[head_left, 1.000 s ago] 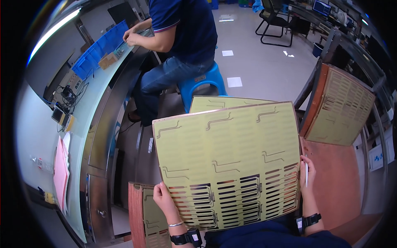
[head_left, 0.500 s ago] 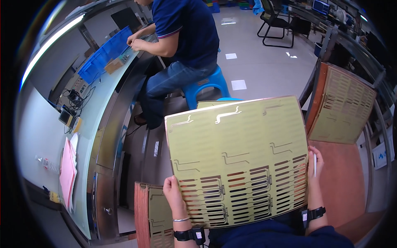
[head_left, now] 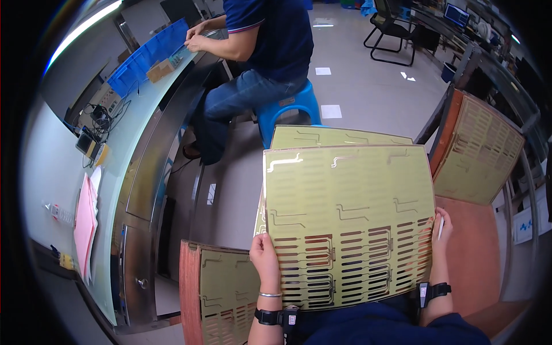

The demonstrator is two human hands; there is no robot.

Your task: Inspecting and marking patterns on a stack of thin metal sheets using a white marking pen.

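Both hands hold a large yellow-green circuit board panel (head_left: 351, 195) upright and tilted in front of my body. Rows of dark slots and metallic traces cover its lower half; a few thin traces run across the upper part. My left hand (head_left: 265, 257) is closed on the left edge, thumb at the front. On the right edge, my right hand (head_left: 441, 225) grips the panel with a thin white pen-like stick (head_left: 441, 226) tucked in its fingers. Directly behind the held panel stands a similar panel (head_left: 339, 135), mostly hidden.
A stack of similar panels (head_left: 227, 282) stands at lower left. Others lean on a metal rack (head_left: 489, 72) at right, above a copper-coloured board (head_left: 468, 253). A glass-topped bench (head_left: 135, 167) runs along the left. A co-worker (head_left: 270, 46) sits ahead on a blue stool (head_left: 293, 106).
The panel and both hands have shifted right in view, the left hand most. More of the panel behind shows above and beside it. The view has turned slightly.
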